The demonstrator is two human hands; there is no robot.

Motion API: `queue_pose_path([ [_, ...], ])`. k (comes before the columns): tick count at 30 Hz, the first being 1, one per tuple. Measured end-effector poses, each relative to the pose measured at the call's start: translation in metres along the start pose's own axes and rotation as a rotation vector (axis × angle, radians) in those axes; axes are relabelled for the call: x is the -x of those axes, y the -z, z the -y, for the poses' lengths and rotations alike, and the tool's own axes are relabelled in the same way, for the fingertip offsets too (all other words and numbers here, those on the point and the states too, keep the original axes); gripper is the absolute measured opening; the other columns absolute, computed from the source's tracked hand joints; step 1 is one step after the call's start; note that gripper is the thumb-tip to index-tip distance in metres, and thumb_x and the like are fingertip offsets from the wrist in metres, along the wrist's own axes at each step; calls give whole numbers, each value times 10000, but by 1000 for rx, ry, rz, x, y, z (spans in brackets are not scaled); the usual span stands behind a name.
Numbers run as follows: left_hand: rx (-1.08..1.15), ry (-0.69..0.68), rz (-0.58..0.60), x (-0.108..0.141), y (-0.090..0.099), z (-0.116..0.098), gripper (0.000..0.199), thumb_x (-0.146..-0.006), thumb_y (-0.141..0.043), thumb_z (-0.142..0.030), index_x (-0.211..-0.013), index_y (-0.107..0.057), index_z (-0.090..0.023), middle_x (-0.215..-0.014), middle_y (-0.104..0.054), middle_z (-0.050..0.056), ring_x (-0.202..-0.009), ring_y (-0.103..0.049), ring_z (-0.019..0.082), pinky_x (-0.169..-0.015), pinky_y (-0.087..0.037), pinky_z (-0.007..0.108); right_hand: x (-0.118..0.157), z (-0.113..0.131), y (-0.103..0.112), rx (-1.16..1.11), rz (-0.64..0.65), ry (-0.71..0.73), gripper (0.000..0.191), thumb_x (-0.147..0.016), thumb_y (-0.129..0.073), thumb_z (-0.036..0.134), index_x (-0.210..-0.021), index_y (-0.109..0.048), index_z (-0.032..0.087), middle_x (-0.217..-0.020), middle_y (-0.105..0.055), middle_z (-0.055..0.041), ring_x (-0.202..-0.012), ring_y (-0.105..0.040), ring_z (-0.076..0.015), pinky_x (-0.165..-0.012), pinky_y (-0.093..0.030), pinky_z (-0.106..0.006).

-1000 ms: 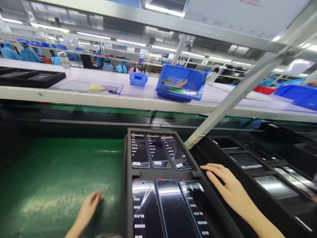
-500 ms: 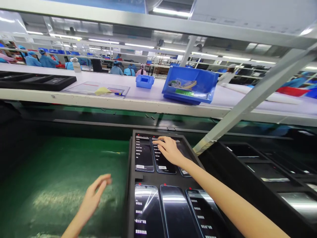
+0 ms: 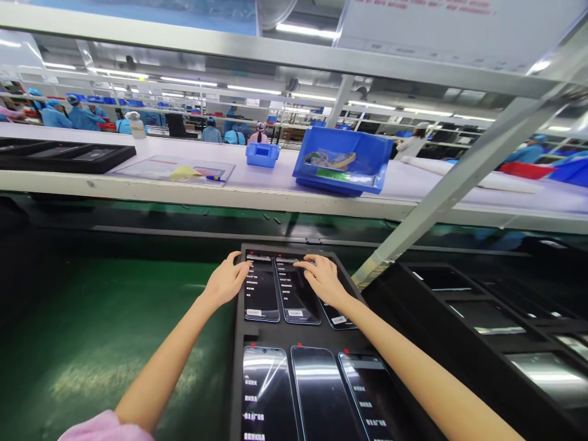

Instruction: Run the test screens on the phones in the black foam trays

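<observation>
A black foam tray (image 3: 275, 335) holds several phones in two rows. My left hand (image 3: 227, 277) is at its far left corner, fingers apart, the index fingertip over the upper part of the back-left phone (image 3: 261, 300). My right hand (image 3: 324, 278) reaches over the back row, its fingers spread and a fingertip at the upper part of the middle phone (image 3: 298, 300). It partly covers the back-right phone (image 3: 339, 320). Neither hand holds anything. White text lists show on most screens; the front middle phone (image 3: 321, 392) shows only reflections.
A green surface (image 3: 114, 318) lies left of the tray. Behind is a white shelf (image 3: 184, 188) with blue bins (image 3: 342, 159) and a plastic sheet (image 3: 174, 168). A slanted metal post (image 3: 441, 199) stands right, beside another black tray (image 3: 463, 297). People in blue work farther back.
My left hand has moved up and right from over the green surface to the back-left phone. My right hand stays over the back row, its fingers slightly shifted.
</observation>
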State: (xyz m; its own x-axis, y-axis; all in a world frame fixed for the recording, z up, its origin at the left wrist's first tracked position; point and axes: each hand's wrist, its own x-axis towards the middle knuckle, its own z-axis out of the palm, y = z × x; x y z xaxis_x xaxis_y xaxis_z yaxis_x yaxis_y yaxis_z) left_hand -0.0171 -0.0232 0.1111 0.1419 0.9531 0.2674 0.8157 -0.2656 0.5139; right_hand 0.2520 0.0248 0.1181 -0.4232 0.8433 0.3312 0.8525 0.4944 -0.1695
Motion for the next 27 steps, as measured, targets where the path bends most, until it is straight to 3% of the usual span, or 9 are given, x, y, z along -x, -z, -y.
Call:
queue_pose_path([
  [7, -24, -7, 26, -4, 2, -1, 487, -923, -206, -428, -1172, -584, -247, -1338, -392, 99, -1049, -547, 278, -929, -406, 461, -3, 5, 1, 39, 43, 20, 376, -827, -351, 177, -1020, -649, 301, -1193, -510, -60, -1163, -398, -218, -991, -275, -443],
  [13, 167, 85, -23, 2, -8, -1, 519, -926, -151, -434, -1300, -441, -224, -1349, -346, 111, -1094, -541, 225, -937, -432, 379, 6, -17, 17, 105, -36, -129, 400, -814, -318, 140, -988, -659, 256, -1161, -512, -83, -1154, -389, -232, -983, -270, -446],
  [18, 178, 102, -48, 1, -10, 0, 524, -915, -168, -430, -1287, -450, -193, -1285, -405, 124, -1038, -566, 248, -919, -437, 423, 16, -30, 20, 150, -55, -207, 403, -811, -320, 130, -958, -672, 260, -1120, -527, -81, -1115, -410, -230, -948, -307, -431],
  [23, 204, 107, -61, 2, -9, 0, 493, -909, -192, -420, -1257, -474, -213, -1273, -418, 111, -1088, -542, 251, -943, -421, 432, 18, -25, 19, 180, -11, -172, 381, -787, -369, 119, -952, -680, 265, -1144, -521, -77, -1139, -403, -218, -966, -302, -420],
  [27, 332, 147, -91, 16, -15, -3, 439, -895, -269, -423, -1229, -486, -239, -1327, -375, 95, -1171, -483, 241, -966, -413, 422, 26, -19, 33, 195, -26, -166, 409, -787, -351, 102, -1011, -660, 250, -1161, -513, -87, -1148, -405, -217, -975, -303, -423],
])
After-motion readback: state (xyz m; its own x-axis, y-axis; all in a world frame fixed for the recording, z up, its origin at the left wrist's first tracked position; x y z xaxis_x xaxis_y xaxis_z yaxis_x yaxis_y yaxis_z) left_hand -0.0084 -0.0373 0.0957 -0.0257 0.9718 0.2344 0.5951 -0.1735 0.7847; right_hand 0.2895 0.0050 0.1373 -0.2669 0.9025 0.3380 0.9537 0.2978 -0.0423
